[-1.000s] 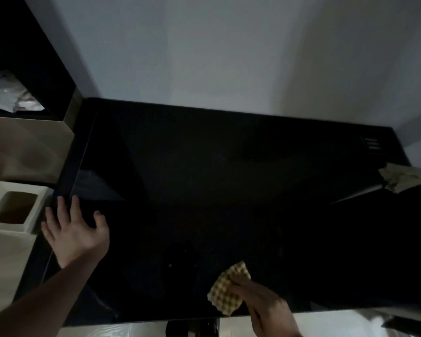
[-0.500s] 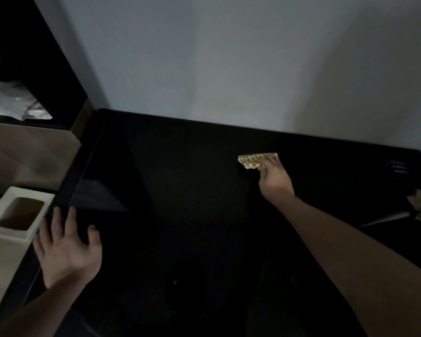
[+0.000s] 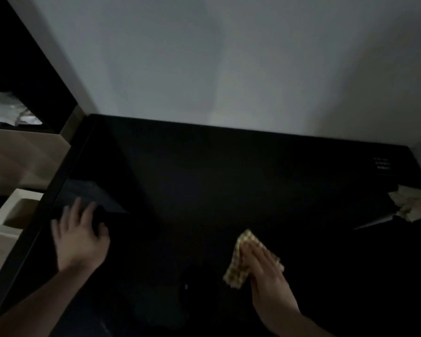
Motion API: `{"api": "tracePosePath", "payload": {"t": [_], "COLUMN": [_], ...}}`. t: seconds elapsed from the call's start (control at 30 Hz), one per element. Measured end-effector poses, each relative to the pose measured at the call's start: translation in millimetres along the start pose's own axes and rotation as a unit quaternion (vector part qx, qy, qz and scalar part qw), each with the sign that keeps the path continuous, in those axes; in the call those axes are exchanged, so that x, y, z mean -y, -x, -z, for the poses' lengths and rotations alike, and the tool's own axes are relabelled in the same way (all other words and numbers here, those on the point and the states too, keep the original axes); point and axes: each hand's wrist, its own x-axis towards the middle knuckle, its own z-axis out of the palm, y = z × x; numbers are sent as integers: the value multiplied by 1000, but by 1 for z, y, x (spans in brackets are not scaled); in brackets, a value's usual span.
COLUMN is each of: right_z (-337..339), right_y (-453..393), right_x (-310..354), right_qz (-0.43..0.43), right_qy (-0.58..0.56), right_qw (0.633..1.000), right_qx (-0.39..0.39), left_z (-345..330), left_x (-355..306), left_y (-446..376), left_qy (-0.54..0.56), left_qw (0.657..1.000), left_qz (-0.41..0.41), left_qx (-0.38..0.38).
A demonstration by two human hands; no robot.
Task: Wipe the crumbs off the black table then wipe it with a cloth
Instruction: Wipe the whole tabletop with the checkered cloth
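Observation:
The glossy black table fills the lower half of the dim view and runs back to a pale wall. My right hand lies flat on a yellow checked cloth and presses it onto the table near the front middle. Spread fingers of my left hand rest on the tabletop near its left edge, holding nothing. A tiny pale speck lies on the dark surface between my hands.
A white open-topped bin stands just off the table's left edge. A crumpled beige cloth lies at the right edge. A dark shelf with a pale plastic bag stands at the far left.
My right hand has pulled the checked cloth back from the far middle of the table toward the front. My left hand has shifted slightly right and looks blurred.

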Motion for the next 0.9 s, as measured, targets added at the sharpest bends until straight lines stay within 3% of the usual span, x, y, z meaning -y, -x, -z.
{"api": "tracePosePath", "payload": {"t": [0.13,0.3,0.43,0.57,0.73,0.9], "right_z": [6,73,114,138,136,110], "right_y": [38,-28,-122,-206,-277,-298], "right_x": [-4,-14,-49,-91,-116,-117], "right_qz": [43,-114,-165,-99,-84,-121], "right_qy": [-13,-64,-101,-83,-11,76], "right_qw": [999,990,975,965,979,989], "right_qx": [15,54,-110,-227,-185,-27], "left_z": [-15,-43,-59,-65,-65,-66], "left_x": [-91,-191,-223,-226,-229,-230], "left_y": [28,48,58,59,60,58], "left_qy": [47,67,54,44,58,56], "left_qw": [993,983,989,993,994,995], "left_qz": [-108,-141,-106,-88,-78,-71], "left_qx": [23,93,88,62,54,49]}}
